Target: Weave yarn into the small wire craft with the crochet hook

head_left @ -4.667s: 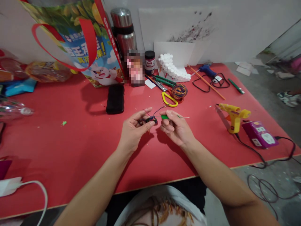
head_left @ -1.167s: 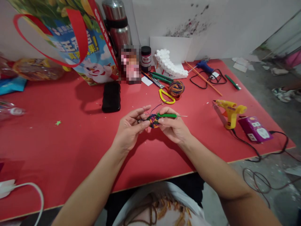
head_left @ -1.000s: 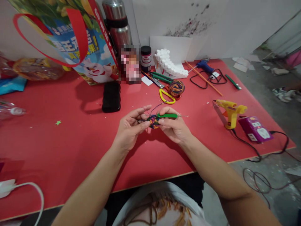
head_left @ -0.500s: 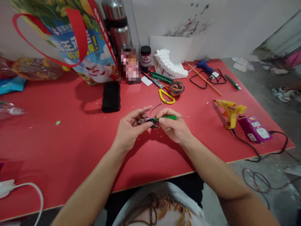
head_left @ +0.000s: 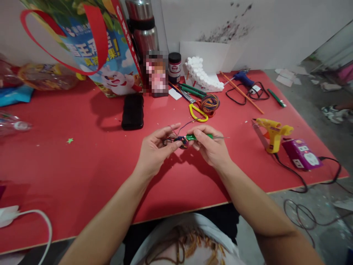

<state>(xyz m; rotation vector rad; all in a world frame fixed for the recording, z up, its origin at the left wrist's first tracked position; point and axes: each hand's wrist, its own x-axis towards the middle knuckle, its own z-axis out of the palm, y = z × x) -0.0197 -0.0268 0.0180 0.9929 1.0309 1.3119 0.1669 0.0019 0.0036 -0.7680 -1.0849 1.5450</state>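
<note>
My left hand (head_left: 151, 152) pinches a small, dark multicoloured piece of crochet (head_left: 183, 144) between thumb and fingers, with a strand of yarn running up over its index finger. In my right hand (head_left: 211, 146) is a crochet hook with a green handle (head_left: 191, 137). Its metal shaft reaches left into loops at the top edge of the piece, while a thin metal end sticks out to the right. From the hands, the yarn leads up to a multicoloured yarn ball (head_left: 210, 103) beside yellow-handled scissors (head_left: 199, 113). Fingers cover part of the crochet.
A black phone (head_left: 132, 112) lies left of the scissors. On the right are a yellow glue gun (head_left: 273, 132) and a purple power socket (head_left: 302, 154) with cables. A large bag (head_left: 110, 55), a dark jar (head_left: 174, 68) and a white model (head_left: 202, 75) stand along the back.
My right hand has drawn the crochet hook slightly to the right, showing more shaft beside the crochet piece. My left hand stays nearly in place. The whole view has shifted a little.
</note>
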